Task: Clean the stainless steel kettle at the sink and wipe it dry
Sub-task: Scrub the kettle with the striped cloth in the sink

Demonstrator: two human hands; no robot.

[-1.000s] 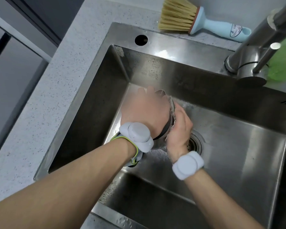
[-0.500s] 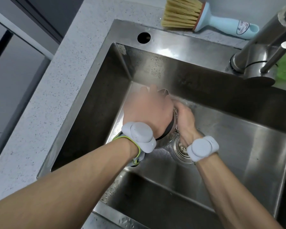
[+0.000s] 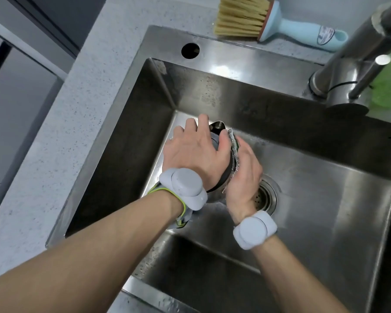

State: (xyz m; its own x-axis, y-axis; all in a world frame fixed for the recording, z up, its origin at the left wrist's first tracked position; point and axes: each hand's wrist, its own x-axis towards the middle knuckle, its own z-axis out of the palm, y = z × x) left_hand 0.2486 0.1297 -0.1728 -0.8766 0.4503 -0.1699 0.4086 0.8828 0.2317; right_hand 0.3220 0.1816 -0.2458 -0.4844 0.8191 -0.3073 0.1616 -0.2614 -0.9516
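Because the kettle is bare steel and looks wet, I judge it stiff, fairly light and slippery, so I take it from above, where a broad grip gives more purchase than the smooth wall. It stands near the middle of the frame, on the floor of the sink, just left of the drain. My left hand covers its top, fingers spread and curled down over the rim, thumb hooked on the right edge. My right hand lies against the kettle's right flank, fingers close together and nearly straight, pressing a scouring pad flat to the metal. Its fingertips are hidden behind the body.
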